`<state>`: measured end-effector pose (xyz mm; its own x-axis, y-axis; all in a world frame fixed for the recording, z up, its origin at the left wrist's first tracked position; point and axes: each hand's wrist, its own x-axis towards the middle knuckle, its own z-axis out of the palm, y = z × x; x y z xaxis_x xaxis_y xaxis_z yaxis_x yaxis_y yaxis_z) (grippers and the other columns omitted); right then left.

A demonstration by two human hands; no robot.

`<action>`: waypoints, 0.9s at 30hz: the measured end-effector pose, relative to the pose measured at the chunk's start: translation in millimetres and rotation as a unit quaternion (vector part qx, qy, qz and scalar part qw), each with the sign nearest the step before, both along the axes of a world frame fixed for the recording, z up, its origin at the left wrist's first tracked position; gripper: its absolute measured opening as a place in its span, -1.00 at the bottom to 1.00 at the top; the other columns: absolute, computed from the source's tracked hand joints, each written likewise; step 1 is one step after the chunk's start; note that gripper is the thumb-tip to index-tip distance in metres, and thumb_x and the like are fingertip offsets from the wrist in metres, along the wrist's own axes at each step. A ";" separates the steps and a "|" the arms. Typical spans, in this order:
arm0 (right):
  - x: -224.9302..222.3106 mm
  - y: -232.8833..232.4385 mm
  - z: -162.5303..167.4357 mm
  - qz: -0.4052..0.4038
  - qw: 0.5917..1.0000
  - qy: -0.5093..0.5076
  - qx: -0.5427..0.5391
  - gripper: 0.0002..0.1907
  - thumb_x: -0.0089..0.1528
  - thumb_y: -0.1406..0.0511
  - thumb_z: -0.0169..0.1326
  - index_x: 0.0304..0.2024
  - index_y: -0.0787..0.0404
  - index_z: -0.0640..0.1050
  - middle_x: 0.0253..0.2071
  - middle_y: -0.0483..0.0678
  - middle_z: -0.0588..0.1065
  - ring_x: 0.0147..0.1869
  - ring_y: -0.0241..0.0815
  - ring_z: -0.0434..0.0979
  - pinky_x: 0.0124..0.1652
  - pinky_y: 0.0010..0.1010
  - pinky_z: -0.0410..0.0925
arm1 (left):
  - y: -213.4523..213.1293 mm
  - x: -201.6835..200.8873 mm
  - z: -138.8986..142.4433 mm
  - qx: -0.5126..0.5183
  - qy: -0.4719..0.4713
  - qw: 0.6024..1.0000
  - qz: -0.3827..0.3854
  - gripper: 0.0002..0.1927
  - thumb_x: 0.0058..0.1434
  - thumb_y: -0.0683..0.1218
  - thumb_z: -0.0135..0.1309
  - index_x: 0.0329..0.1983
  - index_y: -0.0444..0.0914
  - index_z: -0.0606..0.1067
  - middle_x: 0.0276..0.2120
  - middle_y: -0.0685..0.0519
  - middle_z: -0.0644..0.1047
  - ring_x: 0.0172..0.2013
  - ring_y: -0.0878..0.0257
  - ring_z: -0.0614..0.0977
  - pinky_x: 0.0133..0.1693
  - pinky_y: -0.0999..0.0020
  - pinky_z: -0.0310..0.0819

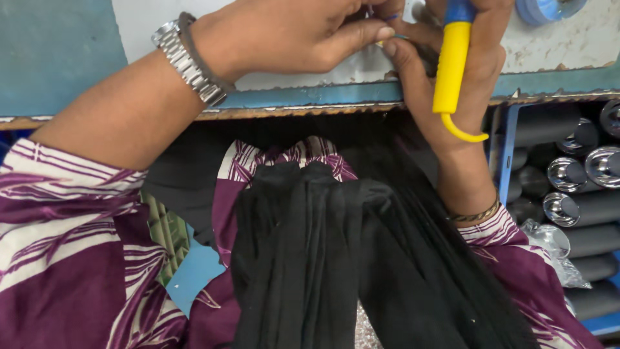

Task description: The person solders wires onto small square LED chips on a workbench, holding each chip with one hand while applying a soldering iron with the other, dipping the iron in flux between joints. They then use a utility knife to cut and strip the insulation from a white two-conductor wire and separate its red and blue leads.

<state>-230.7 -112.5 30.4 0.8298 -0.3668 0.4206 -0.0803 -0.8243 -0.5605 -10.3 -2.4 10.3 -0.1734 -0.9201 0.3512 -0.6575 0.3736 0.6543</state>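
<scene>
Surface: a worn workbench (310, 97) with a pale top and a chipped blue front edge runs across the upper part of the frame.
Left hand: the left hand (284, 35), upper centre, has its fingers closed together; thumb and forefinger pinch a thin wire (395, 36) at their tips.
Right hand: the right hand (452, 64), upper right of centre, is clamped around a yellow-handled tool (450, 71) with a blue top; its forefinger touches the same wire.
Wire: very small, between both hands' fingertips over the bench top; details are not clear.
Wrists: a metal watch (187, 61) and a dark band on the left wrist; a thin bangle (475, 214) on the right.
Clothing: purple striped sleeves (58, 226) and a black scarf (336, 258) fill the lower frame.
Right side: a blue rack holds dark cylinders with shiny metal caps (568, 174).
Upper right corner: a blue tape roll (549, 10) lies on the bench.
</scene>
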 end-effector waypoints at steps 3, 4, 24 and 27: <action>-0.6 0.6 -2.9 0.007 0.999 -0.016 -0.038 -0.70 0.40 0.48 0.35 0.10 0.27 0.52 0.04 0.13 0.52 0.02 0.07 0.67 -0.10 -0.31 0.46 | 0.6 -0.2 -10.4 -0.038 0.008 0.999 -0.004 -0.76 0.60 -0.04 0.05 0.11 -0.32 0.51 -0.17 -0.06 0.62 -0.18 0.11 0.69 -0.12 0.25 0.57; -0.9 0.4 -4.5 0.010 0.999 -0.022 -0.033 -0.71 0.40 0.48 0.32 0.09 0.32 0.51 0.04 0.10 0.53 0.05 0.07 0.67 -0.08 -0.31 0.45 | 0.6 -0.7 -12.4 -0.054 0.011 0.998 -0.005 -0.76 0.60 -0.03 0.06 0.10 -0.32 0.52 -0.17 -0.07 0.63 -0.17 0.10 0.70 -0.10 0.25 0.58; 3.1 7.1 -8.6 0.038 0.988 -0.070 0.129 -0.39 0.49 0.65 0.18 0.34 0.20 0.12 0.32 0.18 0.43 0.26 -0.06 0.67 0.17 -0.45 0.57 | -2.2 6.5 -1.6 -0.011 0.071 0.997 -0.018 -0.91 0.34 -0.19 0.19 -0.18 -0.34 0.55 -0.27 0.01 0.56 -0.29 0.25 0.66 -0.25 0.36 0.54; 2.9 7.4 -8.7 0.027 0.988 -0.067 0.136 -0.40 0.48 0.64 0.18 0.33 0.21 0.12 0.33 0.20 0.42 0.24 -0.05 0.68 0.16 -0.46 0.56 | -1.1 4.3 1.3 -0.042 0.074 0.996 -0.023 -0.92 0.35 -0.23 0.20 -0.23 -0.36 0.54 -0.21 0.00 0.55 -0.28 0.24 0.67 -0.22 0.37 0.57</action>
<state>-227.8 -105.1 21.7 0.7945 -0.4375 0.4212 0.0506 -0.6435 -0.7638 -6.0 -3.5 11.6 -0.1544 -0.8784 0.4523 -0.5370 0.4589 0.7078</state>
